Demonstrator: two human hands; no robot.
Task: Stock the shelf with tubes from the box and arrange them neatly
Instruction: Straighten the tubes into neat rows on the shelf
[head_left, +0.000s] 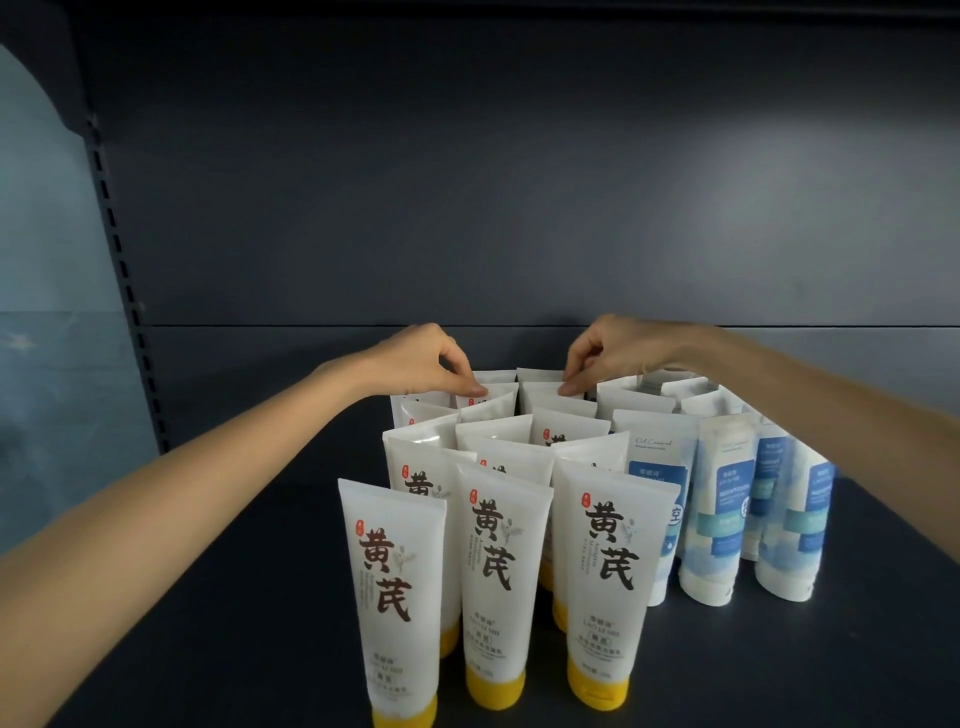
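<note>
Yellow-capped tubes (498, 571): upright in close rows on shelf (208, 597); blue tubes (722, 519) just right of them. Left hand (415, 358), right hand (613, 348): each pinching a rear-row tube's crimped top. Risk: domino toppling of neighbours from a sideways nudge

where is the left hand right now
Head view, left of centre: the left hand pinches the top edge of a back-row white tube, beside the right hand pinching the neighbouring tube.
</note>
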